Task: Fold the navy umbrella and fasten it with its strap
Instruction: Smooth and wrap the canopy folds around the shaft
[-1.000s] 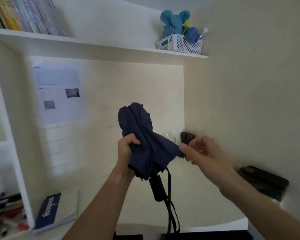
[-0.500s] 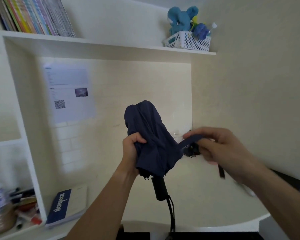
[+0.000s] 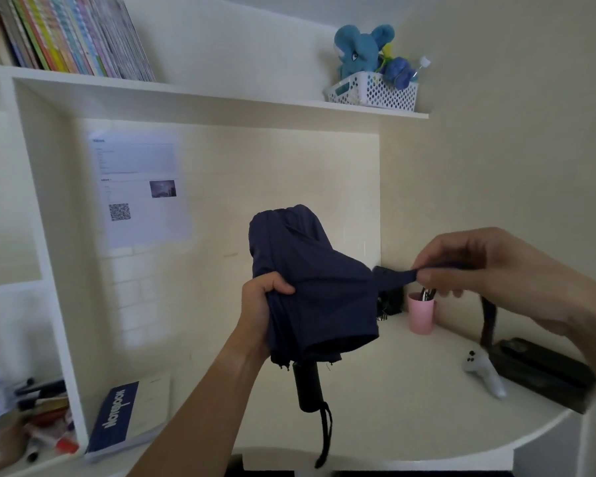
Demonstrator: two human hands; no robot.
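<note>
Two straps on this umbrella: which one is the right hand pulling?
The navy closure strap, pinched by the right hand and drawn sideways off the canopy. The black wrist loop hangs untouched below the handle.

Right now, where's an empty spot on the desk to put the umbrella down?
The bare desk between the notebook and the pink cup. The right edge is crowded by the white toy and black case.

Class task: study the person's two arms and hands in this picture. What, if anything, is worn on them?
Nothing is worn. The left hand and right hand are bare, without gloves, and no rings, watch or bracelets show. Both forearms are uncovered up to the picture's edge: no sleeves are visible.
</note>
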